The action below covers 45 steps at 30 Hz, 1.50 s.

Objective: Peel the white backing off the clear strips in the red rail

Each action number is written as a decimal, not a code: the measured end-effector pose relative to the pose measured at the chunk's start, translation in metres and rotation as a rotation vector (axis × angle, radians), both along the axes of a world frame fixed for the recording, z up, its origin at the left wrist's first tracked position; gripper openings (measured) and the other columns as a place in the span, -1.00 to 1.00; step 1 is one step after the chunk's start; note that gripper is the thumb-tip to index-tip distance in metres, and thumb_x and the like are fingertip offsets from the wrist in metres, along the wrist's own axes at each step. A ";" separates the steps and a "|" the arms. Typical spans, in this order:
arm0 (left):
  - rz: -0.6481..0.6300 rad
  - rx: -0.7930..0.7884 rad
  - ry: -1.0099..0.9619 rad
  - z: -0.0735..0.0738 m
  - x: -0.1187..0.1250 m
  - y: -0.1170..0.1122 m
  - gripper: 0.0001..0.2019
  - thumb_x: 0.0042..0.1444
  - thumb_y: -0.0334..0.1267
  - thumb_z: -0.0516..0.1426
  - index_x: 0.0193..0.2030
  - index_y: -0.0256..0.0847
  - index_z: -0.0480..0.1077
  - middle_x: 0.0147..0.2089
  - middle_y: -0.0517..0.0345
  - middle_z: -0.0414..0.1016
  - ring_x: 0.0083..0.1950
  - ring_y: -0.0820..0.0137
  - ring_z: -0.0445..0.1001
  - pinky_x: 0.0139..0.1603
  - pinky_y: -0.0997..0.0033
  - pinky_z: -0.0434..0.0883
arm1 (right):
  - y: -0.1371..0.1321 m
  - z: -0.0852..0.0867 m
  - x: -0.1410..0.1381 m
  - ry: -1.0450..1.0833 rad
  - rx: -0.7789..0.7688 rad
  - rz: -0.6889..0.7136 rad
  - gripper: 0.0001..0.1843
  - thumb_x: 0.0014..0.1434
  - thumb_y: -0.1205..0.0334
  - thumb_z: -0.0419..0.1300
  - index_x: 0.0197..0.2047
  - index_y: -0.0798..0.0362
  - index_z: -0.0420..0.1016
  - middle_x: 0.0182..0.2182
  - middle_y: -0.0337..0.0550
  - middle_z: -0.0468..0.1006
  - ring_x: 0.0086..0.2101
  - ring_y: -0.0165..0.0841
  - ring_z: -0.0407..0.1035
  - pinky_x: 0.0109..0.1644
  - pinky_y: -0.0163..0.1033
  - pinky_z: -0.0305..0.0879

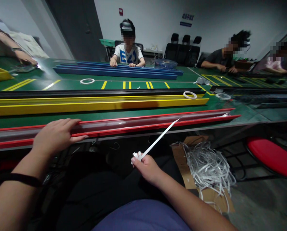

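A long red channel-shaped profile (pixel 138 124) with a greyish inner face lies along the near edge of the green table. My left hand (pixel 54 136) is closed over its left part, with the fingers over the top and the thumb along the near side. Below the table edge, my right hand (pixel 147 166) pinches a narrow white strip (pixel 160 138), bunched in folds at the fingers. From there the strip runs taut up and right, and its far end meets the red profile. Whether it is stuck there I cannot tell.
Beyond lie a yellow profile (pixel 97 105), a black one (pixel 86 93) and several blue ones (pixel 114 71). White tape rolls (pixel 190 95) rest nearby. Below right are a cardboard box (pixel 182 163) heaped with discarded strips (pixel 209 166) and a red stool (pixel 273 157). Several people sit around the table.
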<state>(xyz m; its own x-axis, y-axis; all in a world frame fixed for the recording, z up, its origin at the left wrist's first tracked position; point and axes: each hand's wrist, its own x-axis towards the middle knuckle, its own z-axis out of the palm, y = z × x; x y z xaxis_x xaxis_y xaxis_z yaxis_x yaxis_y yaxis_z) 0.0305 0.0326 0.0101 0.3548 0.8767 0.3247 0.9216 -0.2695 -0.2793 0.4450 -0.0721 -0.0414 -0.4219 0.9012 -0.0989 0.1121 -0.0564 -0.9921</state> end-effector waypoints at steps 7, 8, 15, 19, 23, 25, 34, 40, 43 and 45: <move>0.012 -0.010 0.001 0.001 0.000 0.000 -0.15 0.28 0.42 -0.12 0.28 -0.36 0.38 0.08 -0.23 0.53 0.03 -0.05 0.49 0.13 0.07 0.36 | -0.003 0.003 -0.003 -0.054 0.005 0.015 -0.66 0.36 -0.03 0.15 -0.30 0.07 0.42 -0.39 -0.24 0.42 -0.36 -0.41 0.29 -0.21 -0.29 0.18; 0.018 -0.019 0.002 0.001 0.000 0.000 -0.15 0.28 0.41 -0.11 0.29 -0.36 0.37 0.09 -0.23 0.53 0.04 -0.04 0.49 0.13 0.07 0.36 | -0.003 0.003 -0.003 -0.061 0.002 0.016 -0.67 0.36 -0.02 0.15 -0.30 0.07 0.41 -0.40 -0.24 0.41 -0.36 -0.41 0.28 -0.22 -0.29 0.18; 0.029 -0.039 0.008 0.002 0.001 -0.001 -0.18 0.29 0.37 -0.08 0.30 -0.38 0.35 0.11 -0.25 0.52 0.07 -0.05 0.48 0.15 0.07 0.36 | -0.004 0.001 -0.002 -0.084 -0.009 0.018 -0.68 0.36 0.00 0.18 -0.32 0.05 0.40 -0.41 -0.26 0.39 -0.37 -0.42 0.25 -0.22 -0.30 0.17; 0.010 -0.010 0.002 0.001 0.002 -0.002 -0.18 0.30 0.37 -0.10 0.29 -0.39 0.37 0.10 -0.27 0.52 0.06 -0.07 0.48 0.15 0.04 0.36 | -0.004 -0.001 -0.002 -0.098 -0.007 0.026 -0.69 0.36 -0.01 0.18 -0.31 0.04 0.40 -0.42 -0.27 0.38 -0.38 -0.43 0.24 -0.24 -0.30 0.16; -0.004 0.002 0.009 0.002 0.002 -0.003 -0.18 0.30 0.37 -0.09 0.27 -0.40 0.37 0.07 -0.26 0.52 0.03 -0.06 0.49 0.13 0.06 0.37 | -0.005 0.000 -0.002 -0.100 -0.003 0.036 -0.68 0.36 -0.01 0.17 -0.32 0.05 0.39 -0.42 -0.27 0.37 -0.38 -0.43 0.23 -0.23 -0.30 0.15; -0.006 0.010 0.004 0.001 0.002 -0.004 -0.18 0.30 0.37 -0.10 0.27 -0.39 0.37 0.07 -0.25 0.52 0.03 -0.05 0.49 0.13 0.06 0.36 | -0.005 0.002 -0.002 -0.101 0.004 0.043 -0.67 0.37 0.00 0.16 -0.33 0.06 0.38 -0.41 -0.27 0.36 -0.37 -0.44 0.23 -0.22 -0.30 0.15; 0.011 0.010 0.015 -0.003 -0.002 -0.007 -0.16 0.30 0.37 -0.13 0.31 -0.41 0.33 0.12 -0.28 0.49 0.10 -0.10 0.44 0.21 0.00 0.33 | -0.005 0.003 -0.002 -0.115 0.017 0.062 -0.69 0.37 0.02 0.17 -0.32 0.06 0.39 -0.41 -0.28 0.37 -0.36 -0.44 0.25 -0.20 -0.30 0.16; 0.029 -0.006 0.021 -0.005 -0.005 -0.008 -0.14 0.27 0.38 -0.14 0.31 -0.41 0.33 0.10 -0.30 0.48 0.08 -0.12 0.44 0.18 -0.02 0.34 | -0.007 0.005 -0.001 -0.137 0.061 0.072 -0.65 0.39 -0.01 0.15 -0.34 0.06 0.35 -0.44 -0.29 0.34 -0.39 -0.46 0.23 -0.25 -0.30 0.13; 0.037 0.007 0.006 -0.006 -0.004 -0.009 -0.14 0.27 0.38 -0.16 0.30 -0.40 0.33 0.10 -0.30 0.48 0.08 -0.14 0.44 0.17 -0.03 0.33 | -0.007 0.007 -0.001 -0.142 0.085 0.081 -0.65 0.40 0.00 0.13 -0.35 0.05 0.33 -0.45 -0.30 0.32 -0.40 -0.46 0.22 -0.26 -0.31 0.12; 0.041 0.009 0.001 -0.006 -0.002 -0.010 -0.14 0.27 0.39 -0.16 0.30 -0.38 0.32 0.11 -0.29 0.48 0.09 -0.14 0.43 0.17 -0.03 0.33 | -0.007 0.007 -0.002 -0.144 0.099 0.084 -0.65 0.40 0.00 0.13 -0.35 0.05 0.33 -0.45 -0.30 0.33 -0.39 -0.46 0.23 -0.25 -0.31 0.12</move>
<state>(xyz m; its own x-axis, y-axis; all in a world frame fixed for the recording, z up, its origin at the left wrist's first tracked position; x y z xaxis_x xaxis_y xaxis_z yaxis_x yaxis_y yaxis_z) 0.0280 0.0226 0.0038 0.3192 0.8873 0.3329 0.9315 -0.2292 -0.2823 0.4429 -0.0791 -0.0342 -0.4835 0.8720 -0.0765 0.2535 0.0559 -0.9657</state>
